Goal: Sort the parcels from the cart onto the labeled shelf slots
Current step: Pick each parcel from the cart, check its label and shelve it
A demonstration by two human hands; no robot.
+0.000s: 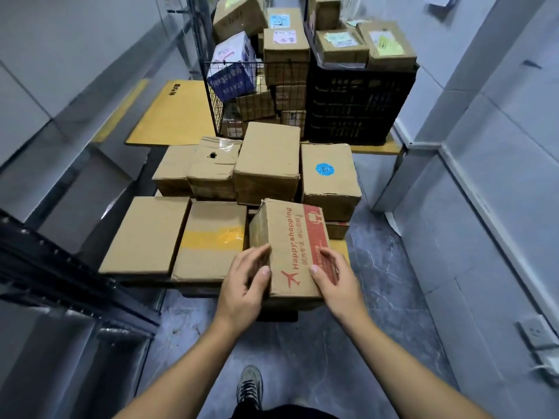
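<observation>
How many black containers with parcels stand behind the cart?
2: a wire basket on the left and a plastic crate to its right, side by side on the yellow platform. More may be hidden behind them.

A brown "Happy shopping" carton (pixel 292 249), printed with red lettering, a red plane and a red panel, sits tilted at the near right corner of the cart load; plain cardboard parcels lie flat around it: one with yellow tape (pixel 211 240) just left; one with a blue round sticker (pixel 328 176) behind.
</observation>
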